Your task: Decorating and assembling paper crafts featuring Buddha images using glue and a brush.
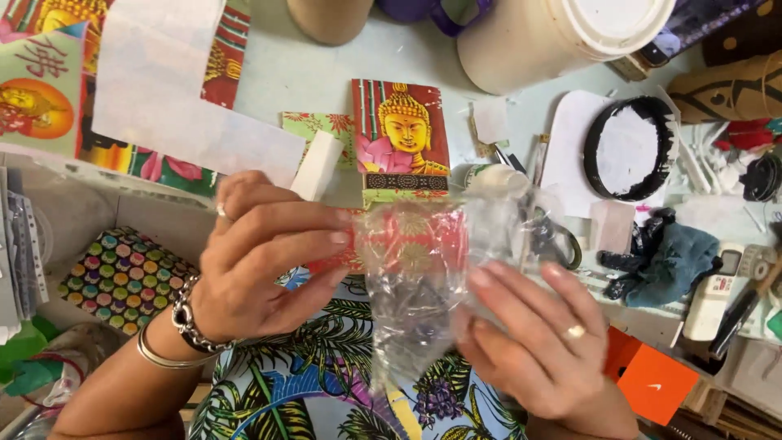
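My left hand (261, 257) pinches a small red box with gold flowers (407, 240) at its left end, thumb and fingers closed on it. The box sits partly inside a clear plastic bag (423, 301). My right hand (529, 334) holds the crinkled bag from the right and below, fingers spread against the plastic. Both hands hover over my lap, which is covered in palm-leaf print fabric (326, 391). I wear bracelets on the left wrist and a ring on each hand.
A box with a golden seated figure (401, 134) stands on the table behind my hands. Beside it lie white paper sheets (163, 98), a white bucket (554, 37), a black-rimmed ring (631, 147), dark cloth (664, 261), a remote control (721, 289) and an orange box (652, 379).
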